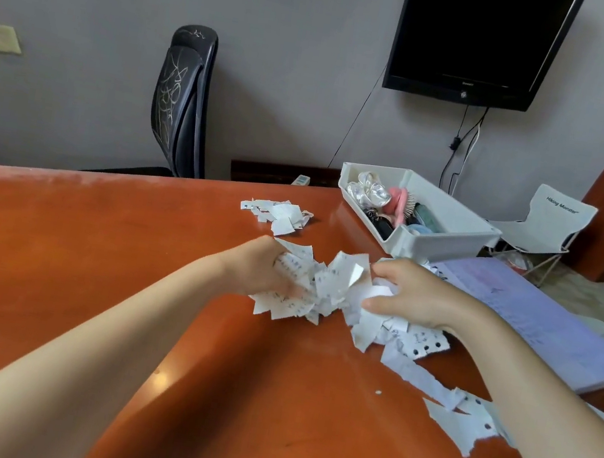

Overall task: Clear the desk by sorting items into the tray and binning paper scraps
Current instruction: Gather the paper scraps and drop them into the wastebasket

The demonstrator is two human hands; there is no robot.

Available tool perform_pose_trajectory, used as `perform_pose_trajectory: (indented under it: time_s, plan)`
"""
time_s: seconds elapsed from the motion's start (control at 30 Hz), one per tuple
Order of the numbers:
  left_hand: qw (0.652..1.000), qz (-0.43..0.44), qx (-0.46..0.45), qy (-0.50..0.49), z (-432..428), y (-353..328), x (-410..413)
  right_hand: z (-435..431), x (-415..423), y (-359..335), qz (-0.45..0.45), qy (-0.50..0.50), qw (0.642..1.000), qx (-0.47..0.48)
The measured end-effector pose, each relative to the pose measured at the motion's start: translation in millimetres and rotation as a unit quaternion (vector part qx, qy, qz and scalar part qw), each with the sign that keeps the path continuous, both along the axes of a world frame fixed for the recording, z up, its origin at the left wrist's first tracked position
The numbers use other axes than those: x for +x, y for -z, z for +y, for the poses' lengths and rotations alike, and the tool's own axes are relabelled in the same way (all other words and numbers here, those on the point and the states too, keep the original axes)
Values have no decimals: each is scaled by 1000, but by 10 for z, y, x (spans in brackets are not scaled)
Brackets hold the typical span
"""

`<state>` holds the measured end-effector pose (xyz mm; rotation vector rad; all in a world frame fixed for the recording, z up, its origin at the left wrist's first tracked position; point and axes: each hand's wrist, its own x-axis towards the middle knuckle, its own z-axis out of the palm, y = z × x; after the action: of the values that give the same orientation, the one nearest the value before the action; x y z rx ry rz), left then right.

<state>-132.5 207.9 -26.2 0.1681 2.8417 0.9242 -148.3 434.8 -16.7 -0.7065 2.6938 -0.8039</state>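
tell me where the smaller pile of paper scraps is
In the head view, the smaller pile of paper scraps lies on the orange desk, just left of the white tray, beyond the left hand.

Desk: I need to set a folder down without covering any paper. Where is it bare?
Bare: the desk left of the left hand, out to the chair side, and the near strip in front of the scraps. Crowded: the middle, where that hand and the right hand grip them; the small heap beyond; the right side, with tray, lilac sheets and torn strips.
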Motion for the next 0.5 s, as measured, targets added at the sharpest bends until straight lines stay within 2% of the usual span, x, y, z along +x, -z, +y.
perform_pose_trajectory:
  time_s: [0.2,0.5]
  plan:
    - [988,5,132,-76,-110,-42,3,-24,-73,-18,-15,40,990,-137]
    - [962,47,236,-128,-274,-158,108,-353,-176,-101,2,72,954,-292]
